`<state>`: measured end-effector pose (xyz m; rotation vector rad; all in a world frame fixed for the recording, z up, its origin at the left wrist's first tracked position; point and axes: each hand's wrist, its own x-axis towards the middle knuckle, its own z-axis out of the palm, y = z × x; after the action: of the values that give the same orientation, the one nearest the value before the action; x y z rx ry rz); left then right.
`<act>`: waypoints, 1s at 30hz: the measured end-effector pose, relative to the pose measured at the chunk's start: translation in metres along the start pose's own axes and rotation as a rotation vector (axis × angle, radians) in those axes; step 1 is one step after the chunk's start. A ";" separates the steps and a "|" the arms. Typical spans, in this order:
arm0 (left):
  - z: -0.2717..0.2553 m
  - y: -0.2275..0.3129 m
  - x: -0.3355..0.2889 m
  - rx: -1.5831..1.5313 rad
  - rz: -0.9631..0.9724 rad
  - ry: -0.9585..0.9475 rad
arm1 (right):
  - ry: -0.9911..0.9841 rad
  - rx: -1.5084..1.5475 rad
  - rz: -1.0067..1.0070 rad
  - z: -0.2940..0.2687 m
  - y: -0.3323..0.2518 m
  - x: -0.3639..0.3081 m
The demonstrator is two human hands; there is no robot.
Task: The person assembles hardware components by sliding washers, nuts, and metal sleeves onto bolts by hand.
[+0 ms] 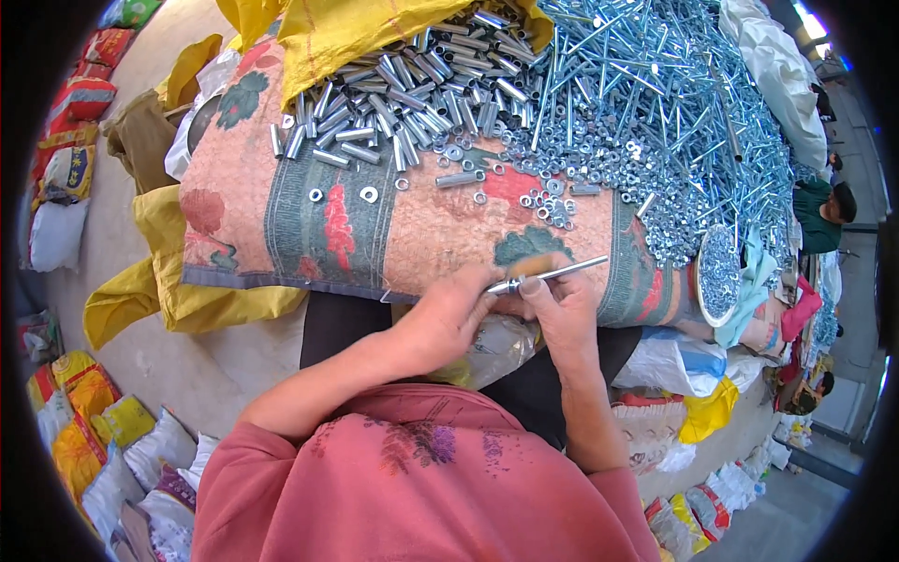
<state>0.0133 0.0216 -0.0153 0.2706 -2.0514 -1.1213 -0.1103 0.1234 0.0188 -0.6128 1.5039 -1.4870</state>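
Note:
In front of my lap, a long slim metal bolt [585, 265] spans both hands, its free end angled up to the right. A short shiny sleeve [504, 287] sits around its left end, pinched by the fingers of my left hand [448, 314]. My right hand [567, 314] closes on the bolt further along, thumb and fingertips pressed near the sleeve. Just beyond the hands lies a patterned quilted cloth [440, 229]. A little cluster of nuts and washers [552, 204] rests on it, with two loose washers [369, 195] to the left.
Metal tubes [403, 89] are heaped at the back beside yellow sacking [356, 33]. Long bolts [655, 75] pile up at the right, nuts [655, 178] along their near edge. An oval container of small parts [719, 276] stands at the right. Filled bags [159, 450] line the left floor.

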 end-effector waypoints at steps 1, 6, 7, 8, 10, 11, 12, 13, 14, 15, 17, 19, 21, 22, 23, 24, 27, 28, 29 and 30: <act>-0.017 0.010 0.006 -0.266 -0.402 -0.249 | 0.052 0.098 0.000 0.004 -0.002 0.000; -0.029 0.017 0.008 -0.573 -0.797 -0.423 | 0.036 0.142 -0.044 -0.014 0.004 -0.002; -0.030 0.000 0.001 -0.559 -0.784 -0.441 | 0.058 0.049 -0.103 -0.019 0.006 -0.002; -0.028 0.003 0.003 -0.561 -0.780 -0.441 | 0.071 -0.042 -0.157 -0.021 0.005 -0.002; -0.021 0.016 0.006 -0.571 -0.818 -0.426 | 0.181 0.006 -0.250 -0.009 0.002 -0.001; -0.017 0.017 0.002 -0.563 -0.704 -0.527 | 0.075 0.066 -0.145 -0.012 -0.001 -0.006; -0.018 0.017 0.004 -0.561 -0.700 -0.532 | -0.032 0.127 -0.040 -0.016 -0.003 -0.010; -0.022 0.018 0.008 -0.576 -0.719 -0.469 | 0.007 0.005 0.000 -0.023 -0.002 -0.011; -0.026 0.016 0.009 -0.597 -0.741 -0.400 | 0.009 0.002 -0.001 -0.020 -0.002 -0.009; -0.030 -0.001 0.003 -0.726 -0.803 -0.420 | 0.063 0.040 -0.053 -0.016 -0.002 -0.006; -0.023 0.013 0.005 -0.719 -0.812 -0.450 | -0.024 0.101 -0.080 -0.018 0.001 -0.006; -0.015 0.016 -0.001 -0.686 -0.721 -0.499 | -0.098 -0.023 -0.032 -0.031 0.010 -0.009; -0.024 0.000 -0.001 -0.770 -0.782 -0.448 | -0.086 -0.224 -0.034 -0.033 0.004 -0.012; -0.028 -0.005 -0.001 -0.856 -0.841 -0.390 | -0.083 -0.221 -0.033 -0.026 0.001 -0.013; -0.027 -0.001 0.004 -0.887 -0.906 -0.308 | 0.006 -0.059 -0.046 -0.015 -0.004 -0.011; -0.023 0.005 0.005 -0.886 -0.907 -0.305 | 0.095 0.104 -0.057 -0.007 -0.005 -0.009; -0.013 0.029 0.006 -0.552 -0.892 -0.528 | 0.031 -0.013 0.056 -0.013 0.010 -0.011; -0.008 0.024 0.003 -0.552 -0.895 -0.528 | 0.029 -0.141 0.091 -0.019 0.019 -0.012; -0.005 0.019 0.002 -0.322 -0.568 -0.398 | 0.015 -0.176 0.058 -0.017 0.020 -0.007; -0.005 0.017 0.003 -0.091 -0.242 -0.267 | 0.006 -0.171 0.065 -0.014 0.018 -0.008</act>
<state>0.0179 0.0266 0.0009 0.3463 -2.2348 -1.4617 -0.1139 0.1404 0.0017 -0.6540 1.6514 -1.3207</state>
